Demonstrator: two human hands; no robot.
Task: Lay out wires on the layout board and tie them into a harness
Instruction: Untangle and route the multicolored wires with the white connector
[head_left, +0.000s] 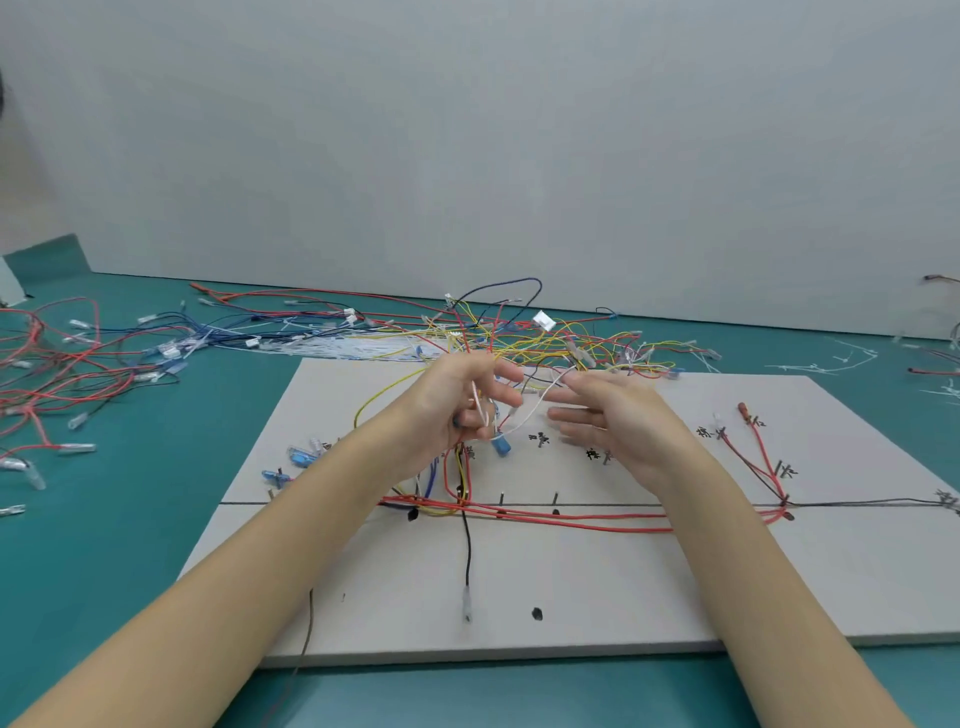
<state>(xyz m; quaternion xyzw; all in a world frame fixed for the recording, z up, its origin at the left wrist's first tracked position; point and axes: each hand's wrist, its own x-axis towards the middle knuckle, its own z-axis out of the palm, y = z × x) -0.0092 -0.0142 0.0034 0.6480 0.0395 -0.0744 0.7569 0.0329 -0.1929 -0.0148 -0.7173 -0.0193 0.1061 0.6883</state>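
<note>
While pinched: white wire (524, 415) in left hand (457, 400).

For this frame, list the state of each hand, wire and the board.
left hand: holds a white wire, fingers curled
right hand: open, fingers straight, holding nothing
red wires: laid along the board's line
black wire: lying down the board
layout board: flat on the table
loose wires: tangled behind the board

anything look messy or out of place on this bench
Yes. Behind the layout board, a tangled heap of yellow and red wires spills over its far edge. Cut tie scraps litter the green table to the right.
</note>
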